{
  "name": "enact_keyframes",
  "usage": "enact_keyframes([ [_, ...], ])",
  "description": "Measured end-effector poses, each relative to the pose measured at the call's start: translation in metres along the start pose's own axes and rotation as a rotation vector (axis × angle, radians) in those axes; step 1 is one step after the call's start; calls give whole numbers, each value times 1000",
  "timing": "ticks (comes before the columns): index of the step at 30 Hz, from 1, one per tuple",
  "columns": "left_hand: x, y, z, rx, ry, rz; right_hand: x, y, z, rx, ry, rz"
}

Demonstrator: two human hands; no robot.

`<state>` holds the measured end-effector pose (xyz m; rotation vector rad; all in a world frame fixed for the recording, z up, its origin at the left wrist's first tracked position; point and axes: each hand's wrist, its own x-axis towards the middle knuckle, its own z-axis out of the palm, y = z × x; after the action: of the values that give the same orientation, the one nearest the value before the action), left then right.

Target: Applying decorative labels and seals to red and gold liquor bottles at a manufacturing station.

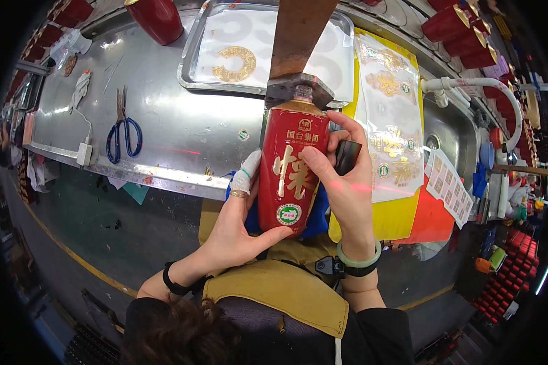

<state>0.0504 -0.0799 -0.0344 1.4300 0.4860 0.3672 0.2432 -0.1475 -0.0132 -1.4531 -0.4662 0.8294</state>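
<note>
A red bottle (pixel 275 176) with gold lettering, a golden shoulder and a round green-and-white sticker stands nearly upright in front of my body, its clear neck pointing away from me. My left hand (pixel 234 222) is wrapped round its lower left side, the thumb across the base; a white cloth cover sits on one finger. On the upper right, my right hand (pixel 350 185) presses its thumb against the gold lettering, with fingertips at the bottle's edge. Between that hand's fingers is a small shiny black piece (pixel 347 157), whose kind I cannot make out.
Blue-handled scissors (pixel 123 128) lie left on the steel bench (pixel 182 146). Behind the bottle are a metal tray (pixel 186 76) with gold decals and a brown upright bar (pixel 301 36). Decal sheets (pixel 389 115) on a yellow board (pixel 371 222) and a sink (pixel 463 125) are at right.
</note>
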Motion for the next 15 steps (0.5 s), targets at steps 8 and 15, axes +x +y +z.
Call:
enact_keyframes([
  [8,-1,1,0,20,1,-2,0,-1,-1,-55,-6,-19],
  [15,-1,2,1,6,1,-11,0,1,-2,-54,-4,-29],
])
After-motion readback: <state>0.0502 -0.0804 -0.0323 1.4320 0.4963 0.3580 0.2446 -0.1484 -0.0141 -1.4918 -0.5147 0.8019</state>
